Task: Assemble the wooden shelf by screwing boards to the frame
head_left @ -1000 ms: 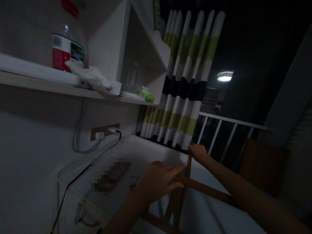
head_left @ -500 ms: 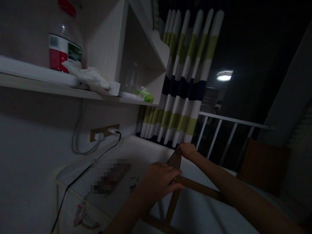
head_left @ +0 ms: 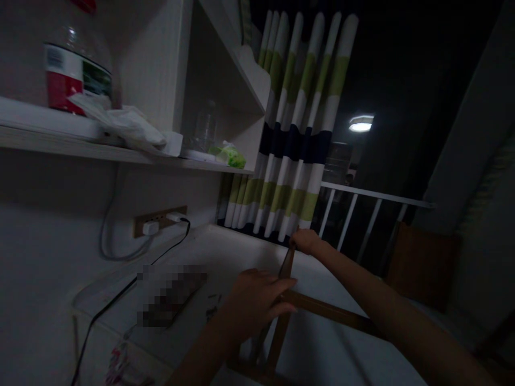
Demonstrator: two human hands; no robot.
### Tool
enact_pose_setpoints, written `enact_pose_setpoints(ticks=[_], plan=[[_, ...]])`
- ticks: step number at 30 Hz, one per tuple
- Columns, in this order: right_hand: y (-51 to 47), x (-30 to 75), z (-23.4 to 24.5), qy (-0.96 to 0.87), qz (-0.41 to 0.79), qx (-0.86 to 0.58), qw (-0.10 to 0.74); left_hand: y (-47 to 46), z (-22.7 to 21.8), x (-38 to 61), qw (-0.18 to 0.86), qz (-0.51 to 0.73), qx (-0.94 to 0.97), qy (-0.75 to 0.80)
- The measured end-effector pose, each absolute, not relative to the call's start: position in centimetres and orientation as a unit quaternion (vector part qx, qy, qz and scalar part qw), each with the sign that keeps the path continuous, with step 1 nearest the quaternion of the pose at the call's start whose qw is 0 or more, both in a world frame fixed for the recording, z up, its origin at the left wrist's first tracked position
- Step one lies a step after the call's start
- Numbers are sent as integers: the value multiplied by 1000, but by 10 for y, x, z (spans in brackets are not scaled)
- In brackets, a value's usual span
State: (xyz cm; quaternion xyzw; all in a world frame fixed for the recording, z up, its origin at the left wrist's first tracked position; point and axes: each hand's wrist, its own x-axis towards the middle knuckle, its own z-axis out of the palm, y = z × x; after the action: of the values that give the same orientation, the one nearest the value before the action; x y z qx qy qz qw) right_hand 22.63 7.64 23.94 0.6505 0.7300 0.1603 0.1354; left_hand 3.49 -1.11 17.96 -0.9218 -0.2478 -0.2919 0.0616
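A brown wooden frame of joined bars [head_left: 333, 312] stands over the white tabletop [head_left: 322, 351]; I cannot tell what piece of furniture it is. At the far upper end of its upright, my right hand [head_left: 306, 240] is closed round the wood. Nearer to me, my left hand [head_left: 257, 297] grips the joint where the crossbar meets the upright, fingers above and thumb below. Part of the joint is hidden behind that hand. The picture is dark, so the frame's lower bars show only dimly.
On the left, a shelf [head_left: 120, 153] carries a red-labelled bottle [head_left: 66, 78], crumpled tissue [head_left: 132, 126] and a green packet [head_left: 233, 156]. Plugs sit in a power socket [head_left: 161, 219], with a black cable [head_left: 116, 295] trailing down. A striped curtain [head_left: 289, 145], white railing [head_left: 372, 214] and brown board [head_left: 422, 268] stand behind.
The view has shifted slightly, so most things sit further left. Both hands keep their hold on the wooden frame, whose upright has turned a little and looks narrower.
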Motion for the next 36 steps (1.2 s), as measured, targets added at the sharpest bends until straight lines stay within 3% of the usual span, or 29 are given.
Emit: enact_pose_setpoints(ticks=[9, 26, 36], plan=[[74, 227, 235, 739, 155, 641, 139, -12, 180, 41, 54, -286, -922, -255], [19, 201, 215, 840, 96, 532, 45, -14, 174, 45, 106, -298, -914, -253], [26, 209, 211, 846, 74, 526, 54, -13, 169, 51, 164, -318, -896, -263]])
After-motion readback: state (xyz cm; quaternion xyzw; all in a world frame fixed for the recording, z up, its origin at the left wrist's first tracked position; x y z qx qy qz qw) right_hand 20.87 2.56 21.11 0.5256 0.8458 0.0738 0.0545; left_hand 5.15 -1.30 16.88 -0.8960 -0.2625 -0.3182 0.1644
